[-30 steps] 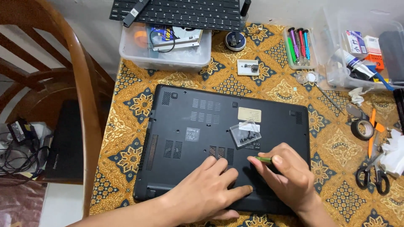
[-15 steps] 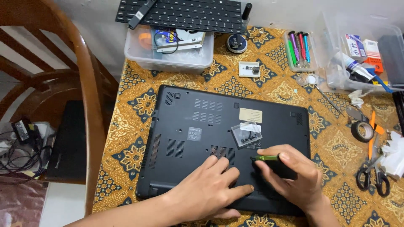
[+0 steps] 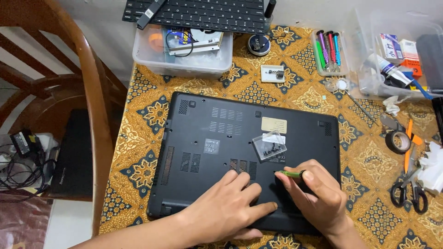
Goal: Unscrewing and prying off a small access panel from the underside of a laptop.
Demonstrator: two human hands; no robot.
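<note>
The green-handled screwdriver [image 3: 290, 174] sits pinched in the right hand [image 3: 318, 198], thumb and forefinger closed on its slim shaft, and its long axis runs almost flat, tip pointing away to the hand's left and handle end tucked back toward the thumb. That tip meets the underside of the black laptop [image 3: 207, 138], which lies bottom-up, right at the top edge of the hand; whether it is seated in a screw there I cannot tell. The left hand [image 3: 226, 212] lies just to the left of the right one, palm down and fingers spread flat on the laptop's near edge, holding nothing, its fingertips reaching up toward the tool's tip. So the right hand is the nearer one to the work point, and the left only presses the case down. Just beyond the right hand's knuckles, up and slightly left, a small clear plastic bag [image 3: 269, 145] with dark little parts rests on the case. Farther off to the right, well apart from the hand, lie a roll of black tape [image 3: 398, 141] and scissors [image 3: 408, 193] on the patterned cloth [image 3: 364, 157].
</note>
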